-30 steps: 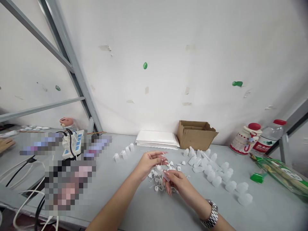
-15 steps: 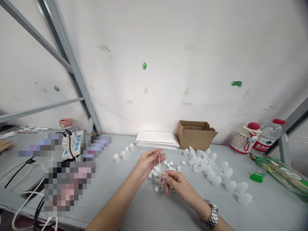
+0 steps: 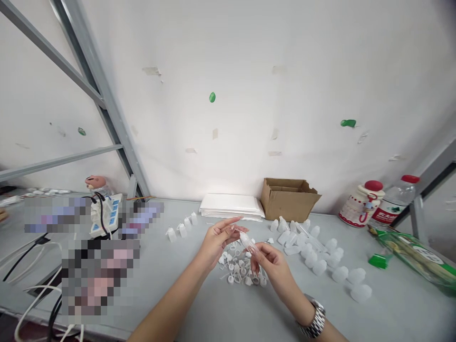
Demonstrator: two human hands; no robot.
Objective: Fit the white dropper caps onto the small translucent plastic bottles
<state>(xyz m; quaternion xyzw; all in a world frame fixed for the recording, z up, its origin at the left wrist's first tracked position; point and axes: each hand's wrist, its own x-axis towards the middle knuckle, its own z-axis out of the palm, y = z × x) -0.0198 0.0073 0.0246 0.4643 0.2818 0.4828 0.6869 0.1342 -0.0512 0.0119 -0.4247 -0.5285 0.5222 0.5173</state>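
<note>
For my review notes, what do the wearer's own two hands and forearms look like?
Both the left hand and right hand are ungloved, forearms sleeveless. A silver-coloured metal link watch or bracelet circles the right wrist.

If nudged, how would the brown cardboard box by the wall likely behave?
The brown cardboard box would probably slide rather than roll, given its flat sides. Its thin walls suggest low weight, though any contents are hidden. The ragged rim may flex if gripped.

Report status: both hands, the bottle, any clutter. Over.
Right hand holding small bottle, tilted. Left hand at its neck end, grip unclear. Loose white caps strewn on table below.
</note>
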